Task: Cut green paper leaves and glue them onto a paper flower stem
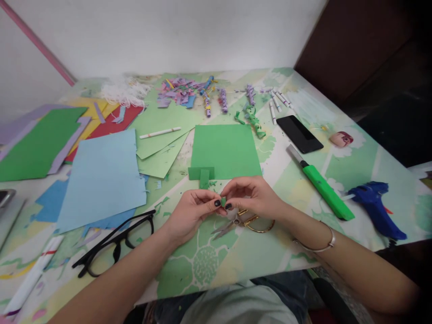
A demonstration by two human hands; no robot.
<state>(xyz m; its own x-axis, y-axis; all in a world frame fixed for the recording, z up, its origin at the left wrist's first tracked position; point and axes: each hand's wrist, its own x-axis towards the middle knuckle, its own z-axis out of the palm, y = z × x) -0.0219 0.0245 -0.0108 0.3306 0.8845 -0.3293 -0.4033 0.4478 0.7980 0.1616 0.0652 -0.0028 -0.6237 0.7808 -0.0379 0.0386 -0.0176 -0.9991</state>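
Between the fingertips of both hands sits a small piece of green paper [223,202]. My left hand [192,211] pinches it from the left with thumb and fingers. From the right, my right hand [253,193] pinches the same piece. Below my right hand lie gold-handled scissors [229,228], blades pointing left, partly covered by the hand. Just beyond my hands is a green paper sheet [226,150]. Folded green paper strips [204,176] rest at its lower left corner, with small green scraps around them.
On the left are light blue paper [104,173], dark green paper [43,144] and black glasses [118,243]. Right stand a phone [299,133], a green utility knife [327,191] and a blue glue gun [374,207]. Behind lie paper scraps [180,92], curled green strips [253,118] and markers [281,99].
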